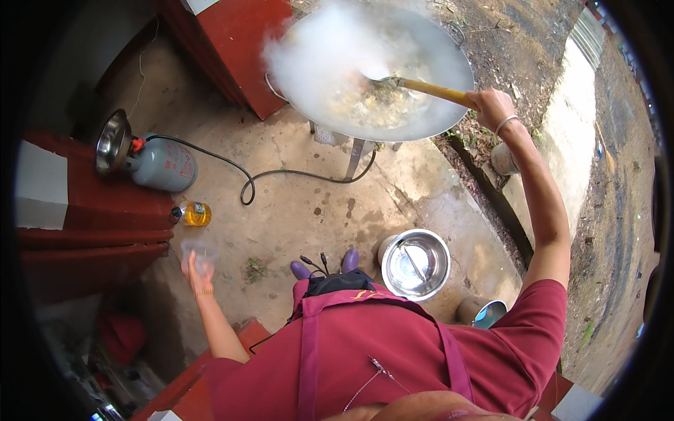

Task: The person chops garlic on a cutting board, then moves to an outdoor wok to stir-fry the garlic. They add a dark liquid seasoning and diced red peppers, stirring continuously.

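My right hand is closed around the yellow handle of a long cooking spatula, whose head reaches into a very large wok. Pale, chopped-looking food lies in the wok, partly hidden by thick white steam. Out to the left, my left hand holds a clear plastic cup or small tub with its fingers around it; whatever is inside cannot be made out.
A grey gas cylinder with a steel bowl on top feeds a black hose across the concrete. Nearby lies an oil bottle. A steel pot and a bucket stand right of my feet. Red pillars edge the left.
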A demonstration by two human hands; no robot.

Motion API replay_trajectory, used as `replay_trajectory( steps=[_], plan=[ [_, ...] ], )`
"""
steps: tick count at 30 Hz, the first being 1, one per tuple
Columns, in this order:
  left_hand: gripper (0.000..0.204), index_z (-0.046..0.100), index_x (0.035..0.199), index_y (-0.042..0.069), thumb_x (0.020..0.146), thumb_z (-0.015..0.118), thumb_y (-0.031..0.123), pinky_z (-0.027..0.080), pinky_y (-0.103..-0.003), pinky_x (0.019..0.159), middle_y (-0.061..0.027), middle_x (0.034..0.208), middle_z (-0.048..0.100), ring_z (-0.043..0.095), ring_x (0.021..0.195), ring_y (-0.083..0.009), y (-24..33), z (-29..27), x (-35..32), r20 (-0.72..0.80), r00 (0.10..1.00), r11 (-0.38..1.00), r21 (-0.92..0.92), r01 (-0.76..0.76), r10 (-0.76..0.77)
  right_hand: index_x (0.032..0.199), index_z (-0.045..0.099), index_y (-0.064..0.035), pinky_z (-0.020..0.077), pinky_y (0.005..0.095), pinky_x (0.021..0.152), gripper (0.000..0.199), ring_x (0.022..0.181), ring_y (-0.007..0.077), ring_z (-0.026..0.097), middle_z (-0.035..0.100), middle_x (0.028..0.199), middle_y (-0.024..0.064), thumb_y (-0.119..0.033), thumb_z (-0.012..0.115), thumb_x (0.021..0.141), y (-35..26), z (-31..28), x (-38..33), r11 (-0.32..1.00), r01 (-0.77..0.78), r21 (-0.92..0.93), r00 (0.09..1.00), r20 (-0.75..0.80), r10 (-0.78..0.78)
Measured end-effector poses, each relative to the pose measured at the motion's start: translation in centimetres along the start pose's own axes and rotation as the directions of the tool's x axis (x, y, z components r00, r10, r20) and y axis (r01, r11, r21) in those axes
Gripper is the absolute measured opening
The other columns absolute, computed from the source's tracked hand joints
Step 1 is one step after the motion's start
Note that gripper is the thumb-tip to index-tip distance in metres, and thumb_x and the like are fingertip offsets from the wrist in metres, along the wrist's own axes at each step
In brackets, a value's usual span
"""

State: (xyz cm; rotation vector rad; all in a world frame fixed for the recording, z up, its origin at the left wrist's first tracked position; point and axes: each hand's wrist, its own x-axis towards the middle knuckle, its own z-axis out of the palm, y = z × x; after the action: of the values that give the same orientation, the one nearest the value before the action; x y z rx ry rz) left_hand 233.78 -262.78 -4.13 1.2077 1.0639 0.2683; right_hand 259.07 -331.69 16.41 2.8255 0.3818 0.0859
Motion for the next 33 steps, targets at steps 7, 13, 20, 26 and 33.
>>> replay_trajectory(
  steps=[7,13,20,26,33],
  plan=[
    [0.057,0.045,0.114,0.020,0.066,0.066,0.044,0.039,-0.050,0.079,-0.0047,0.120,0.042,0.042,0.103,-0.0324,-2.8,-11.8,-3.4,-0.214,0.970,0.975,-0.214,0.064,-0.111,0.102,0.059,-0.0141,0.0496,0.0385,0.056,0.027,0.062,0.0291,0.062,0.062,0.069,0.0129,-0.005,0.051,0.078,-4.3,4.3,4.4,0.996,-0.084,-0.030,0.996,0.019,0.084],
    [0.060,0.045,0.116,0.024,0.064,0.067,0.044,0.038,-0.052,0.082,-0.0047,0.123,0.038,0.038,0.107,-0.0327,-4.1,-14.0,-2.7,-0.237,0.957,0.956,-0.277,0.098,-0.167,0.102,0.053,-0.0068,0.0472,0.0430,0.056,0.028,0.064,0.0336,0.060,0.059,0.069,0.0154,-0.004,0.053,0.074,-7.3,2.9,-0.9,0.998,0.022,0.055,0.995,0.101,-0.028],
    [0.059,0.045,0.115,0.025,0.064,0.067,0.045,0.039,-0.050,0.080,-0.0042,0.119,0.039,0.040,0.102,-0.0311,-4.4,-12.6,-1.2,-0.138,0.970,0.931,-0.336,0.145,-0.200,0.092,0.063,-0.0161,0.0487,0.0367,0.052,0.024,0.058,0.0257,0.060,0.060,0.065,0.0089,-0.002,0.052,0.076,-4.2,-4.2,-5.4,0.999,-0.010,0.042,0.999,-0.037,0.012],
    [0.058,0.045,0.115,0.023,0.066,0.066,0.046,0.042,-0.046,0.073,-0.0039,0.112,0.043,0.043,0.096,-0.0279,-2.9,-11.6,-1.1,-0.060,0.985,0.932,-0.339,0.132,-0.161,0.098,0.061,-0.0141,0.0501,0.0373,0.055,0.024,0.060,0.0269,0.061,0.060,0.066,0.0116,-0.003,0.051,0.079,-3.9,1.1,-1.6,0.985,-0.170,-0.024,0.985,0.003,0.170],
    [0.061,0.044,0.115,0.025,0.063,0.070,0.046,0.043,-0.047,0.072,-0.0072,0.112,0.037,0.040,0.097,-0.0282,-3.0,-13.0,-3.4,-0.164,0.969,0.919,-0.377,0.111,-0.185,0.102,0.060,-0.0111,0.0505,0.0328,0.053,0.026,0.061,0.0216,0.061,0.062,0.069,0.0086,-0.002,0.049,0.081,-5.2,-2.9,-3.0,0.988,-0.134,-0.082,0.944,0.292,0.152]
  ],
)
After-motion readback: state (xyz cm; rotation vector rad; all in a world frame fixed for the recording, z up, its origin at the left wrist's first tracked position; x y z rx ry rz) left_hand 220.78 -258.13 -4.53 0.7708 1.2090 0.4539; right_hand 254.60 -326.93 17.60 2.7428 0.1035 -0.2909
